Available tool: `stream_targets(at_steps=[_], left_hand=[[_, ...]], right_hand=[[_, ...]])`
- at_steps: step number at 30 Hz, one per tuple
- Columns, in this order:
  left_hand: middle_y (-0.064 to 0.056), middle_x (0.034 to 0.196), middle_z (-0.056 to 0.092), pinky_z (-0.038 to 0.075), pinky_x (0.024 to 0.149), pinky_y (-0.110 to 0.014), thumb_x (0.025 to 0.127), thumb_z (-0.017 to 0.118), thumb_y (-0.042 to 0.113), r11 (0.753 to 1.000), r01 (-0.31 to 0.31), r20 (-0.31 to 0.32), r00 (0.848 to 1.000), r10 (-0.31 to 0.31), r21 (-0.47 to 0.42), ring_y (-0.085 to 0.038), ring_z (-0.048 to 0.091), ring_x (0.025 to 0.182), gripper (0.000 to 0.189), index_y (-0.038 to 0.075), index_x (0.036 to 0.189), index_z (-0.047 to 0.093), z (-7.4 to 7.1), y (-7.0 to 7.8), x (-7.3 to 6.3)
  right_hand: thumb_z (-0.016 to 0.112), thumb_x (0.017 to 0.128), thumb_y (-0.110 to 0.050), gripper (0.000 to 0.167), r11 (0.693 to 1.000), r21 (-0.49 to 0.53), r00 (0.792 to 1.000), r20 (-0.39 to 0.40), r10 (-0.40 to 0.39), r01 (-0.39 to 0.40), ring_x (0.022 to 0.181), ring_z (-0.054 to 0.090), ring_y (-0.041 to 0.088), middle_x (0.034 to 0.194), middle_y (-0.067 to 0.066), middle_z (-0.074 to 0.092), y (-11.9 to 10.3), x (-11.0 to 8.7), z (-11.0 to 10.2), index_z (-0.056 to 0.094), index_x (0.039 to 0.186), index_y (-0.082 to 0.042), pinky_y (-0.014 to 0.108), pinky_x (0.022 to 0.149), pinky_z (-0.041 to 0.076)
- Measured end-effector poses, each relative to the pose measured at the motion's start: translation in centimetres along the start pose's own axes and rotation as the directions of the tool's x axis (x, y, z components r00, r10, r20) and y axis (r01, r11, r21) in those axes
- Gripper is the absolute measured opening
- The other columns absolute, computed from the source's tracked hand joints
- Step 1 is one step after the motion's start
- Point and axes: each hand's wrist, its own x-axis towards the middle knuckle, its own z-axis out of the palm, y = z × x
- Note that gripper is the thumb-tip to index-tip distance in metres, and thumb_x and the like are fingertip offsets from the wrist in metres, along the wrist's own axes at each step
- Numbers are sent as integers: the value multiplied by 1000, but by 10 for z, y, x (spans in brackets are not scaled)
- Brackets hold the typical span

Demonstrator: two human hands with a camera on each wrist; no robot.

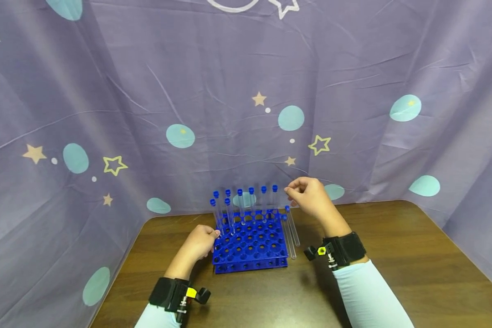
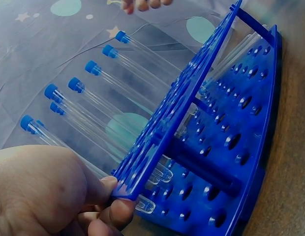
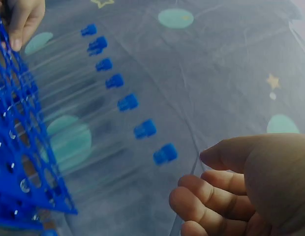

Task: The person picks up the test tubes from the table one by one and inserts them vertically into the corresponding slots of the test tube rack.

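Note:
A blue test tube rack (image 1: pixel 250 248) stands on the table with several clear, blue-capped test tubes (image 1: pixel 264 202) upright along its back row and left side. My left hand (image 1: pixel 201 241) grips the rack's left edge, thumb above and fingers below the top plate (image 2: pixel 142 167). To the right, my right hand (image 1: pixel 309 196) is raised beside the cap (image 3: pixel 165 154) of the rightmost tube, apart from it. Its fingers are loosely bent, thumb (image 3: pixel 224 155) close to the index finger, and nothing shows between them.
Two more capped test tubes, a nearer one (image 1: pixel 289 239) and a farther one (image 1: pixel 294 228), lie on the wooden table (image 1: pixel 254 300) along the rack's right side. Behind the table hangs a purple patterned curtain (image 1: pixel 229 164).

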Motion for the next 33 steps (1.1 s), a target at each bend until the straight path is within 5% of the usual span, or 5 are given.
stream_targets(at_steps=[6,16,26,33], left_hand=[[-14,65,68,39,42,-27,118,59,24,1000,-8,-6,1000,8,-2,-14,46,44,42,5,85,75,0,-1,0],[-14,64,67,38,41,-26,118,59,23,1000,-24,-7,1000,24,-4,-13,44,43,43,3,82,74,1,1,-2],[-15,65,68,37,41,-26,118,59,23,1000,-22,-2,1000,22,-4,-14,44,43,44,3,83,75,0,3,-3],[-11,63,66,37,41,-26,118,58,23,1000,-22,-3,1000,22,-5,-13,44,43,46,4,79,73,0,1,-2]], right_hand=[[77,109,-22,23,997,-43,997,36,63,-62,69,76,14,87,8,82,24,6,4,80,116,0,29,66,59],[74,110,-25,35,976,-127,976,100,191,-178,91,84,40,104,17,81,63,12,14,75,130,2,30,69,59],[75,110,-27,52,950,-188,944,172,282,-250,77,79,27,123,24,75,82,12,20,65,149,6,30,60,60],[80,106,-25,58,932,-223,920,212,331,-284,77,81,20,131,29,77,92,12,28,63,150,8,38,67,69]])
